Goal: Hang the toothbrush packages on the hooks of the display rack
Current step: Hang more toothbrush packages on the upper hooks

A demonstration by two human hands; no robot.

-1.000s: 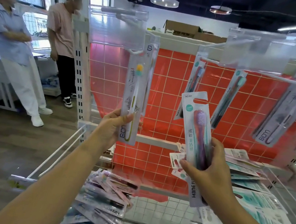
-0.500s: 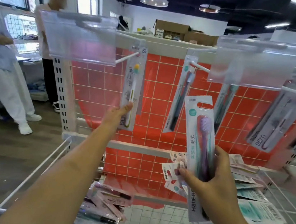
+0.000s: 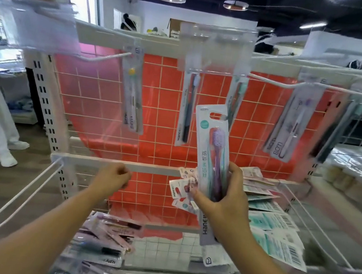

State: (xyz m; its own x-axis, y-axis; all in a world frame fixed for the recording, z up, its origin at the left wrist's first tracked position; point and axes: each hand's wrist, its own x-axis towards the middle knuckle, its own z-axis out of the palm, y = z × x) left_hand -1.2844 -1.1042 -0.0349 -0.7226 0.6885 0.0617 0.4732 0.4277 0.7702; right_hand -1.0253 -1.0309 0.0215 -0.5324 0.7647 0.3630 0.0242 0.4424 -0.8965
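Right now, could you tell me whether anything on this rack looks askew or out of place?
Yes: toothbrush packages lie in loose, overlapping heaps on the lower shelf, one pile at left, another at right. The package on the right hook hangs tilted.

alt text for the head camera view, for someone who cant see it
A person's right hand holds a purple toothbrush package upright before a display rack with a red grid back panel, while the left hand, fingers curled and empty, hangs lower left. Several packages already hang from white hooks above; more lie heaped in the wire bins below.
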